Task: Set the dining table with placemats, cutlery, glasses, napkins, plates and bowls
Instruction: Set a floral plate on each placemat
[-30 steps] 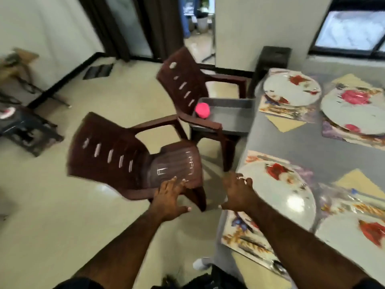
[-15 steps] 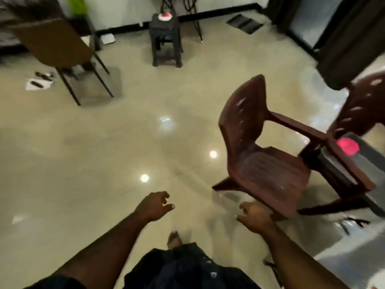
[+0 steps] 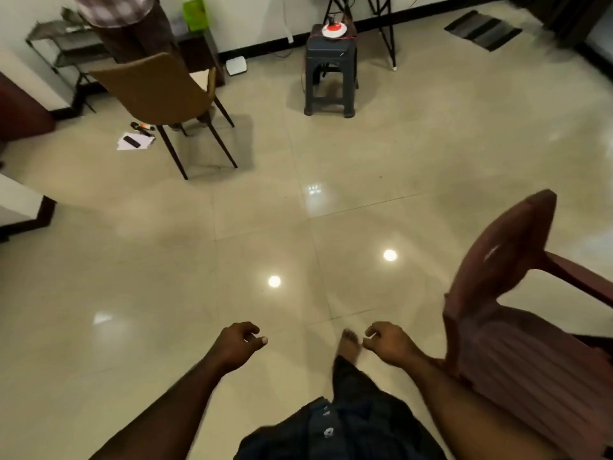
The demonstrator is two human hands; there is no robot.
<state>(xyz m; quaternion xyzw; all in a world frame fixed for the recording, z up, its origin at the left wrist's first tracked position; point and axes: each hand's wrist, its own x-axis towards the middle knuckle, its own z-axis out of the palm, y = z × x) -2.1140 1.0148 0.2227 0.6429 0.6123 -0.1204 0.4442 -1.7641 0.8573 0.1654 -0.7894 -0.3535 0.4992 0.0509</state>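
Note:
The dining table and its settings are out of view. I look down at a glossy tiled floor. My left hand [image 3: 237, 343] hangs in front of me with loosely curled fingers and holds nothing. My right hand [image 3: 386, 341] hangs the same way, empty, just left of a dark red plastic chair [image 3: 510, 303]. My bare foot [image 3: 348, 345] shows between the two hands.
A tan chair [image 3: 159, 91] stands at the far left, with papers and a remote [image 3: 134, 141] on the floor beside it. A dark stool [image 3: 331, 61] bearing a red and white object stands by the far wall. Another person [image 3: 122, 21] stands behind the tan chair.
My view has swung left, away from the table and the plates, onto the open floor. Both hands left the red chair and table edge and now hang free. The second chair dropped out of view.

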